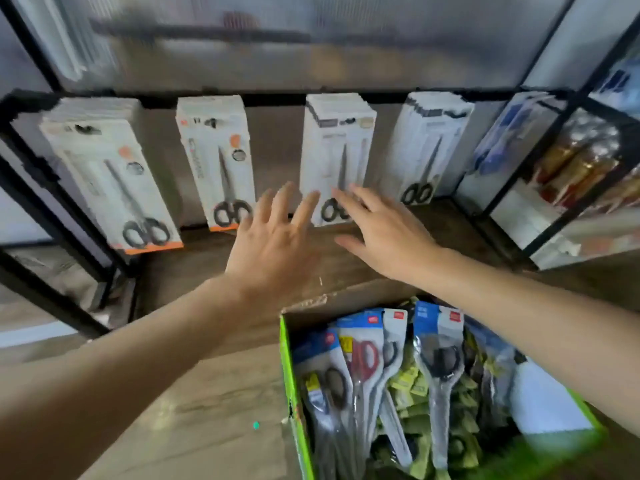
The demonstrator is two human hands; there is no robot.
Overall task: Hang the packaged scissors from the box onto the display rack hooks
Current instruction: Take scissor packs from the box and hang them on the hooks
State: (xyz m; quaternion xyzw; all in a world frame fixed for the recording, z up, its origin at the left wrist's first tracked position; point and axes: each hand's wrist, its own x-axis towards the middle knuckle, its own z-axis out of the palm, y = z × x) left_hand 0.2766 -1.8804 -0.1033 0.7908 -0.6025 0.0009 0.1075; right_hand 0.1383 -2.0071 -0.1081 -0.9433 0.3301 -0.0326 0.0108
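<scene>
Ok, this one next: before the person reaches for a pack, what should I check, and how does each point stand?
1. Left hand free: ok, fingers spread, holds nothing.
2. Right hand free: ok, open, holds nothing.
3. Box open and likely within reach: ok, it stands under the right forearm.
4. Packaged scissors graspable: ok, they stand upright with tops showing.
5. Free hook room on the rack: cannot tell, the hanging white packs hide the hooks.
</scene>
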